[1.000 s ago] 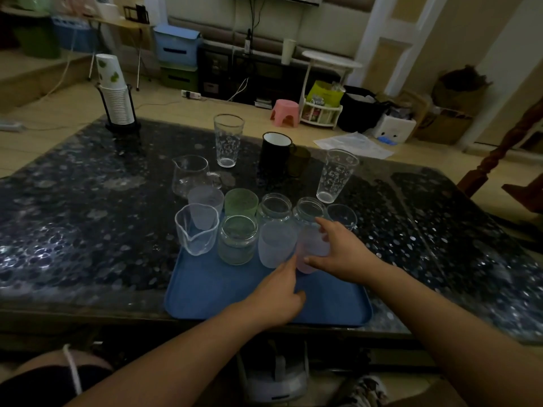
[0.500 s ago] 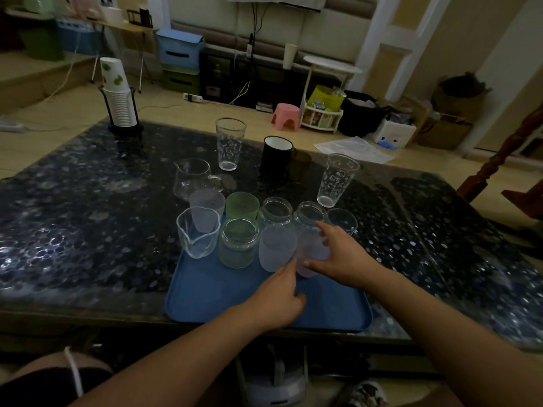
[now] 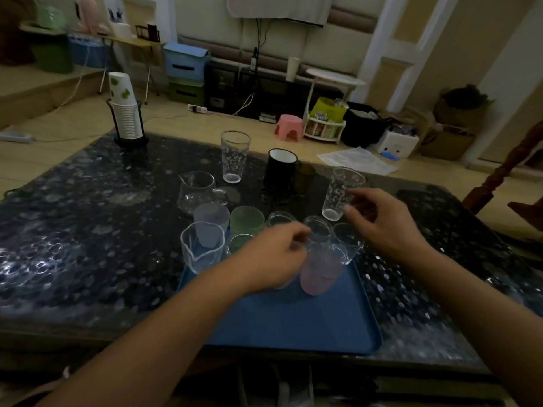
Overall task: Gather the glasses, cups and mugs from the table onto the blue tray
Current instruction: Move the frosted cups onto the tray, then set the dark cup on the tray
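- Blue tray [image 3: 293, 324]: lies at the near edge of the dark speckled table [image 3: 73, 230]; its far half carries a cluster of cups and glasses, its near half is bare
- Left hand [image 3: 270, 257]: over the middle of the cluster, fingers curled – motion blur hides whether they grip a cup, so its state cannot be told
- Right hand [image 3: 379, 224]: hovers above the right end of the cluster, fingers loosely spread and holding nothing, fingertips just beside the tall patterned glass [image 3: 340, 193]
- Pink frosted cup [image 3: 320, 271]: upright on the tray, just right of the left hand
- Clear spouted beaker [image 3: 201, 249]: at the tray's left far corner
- Off the tray, on the table – glass pitcher [image 3: 198, 190], second tall glass [image 3: 234, 156], black mug [image 3: 280, 170]
- Paper cup stack [image 3: 125, 108]: in a black holder at the far left of the table
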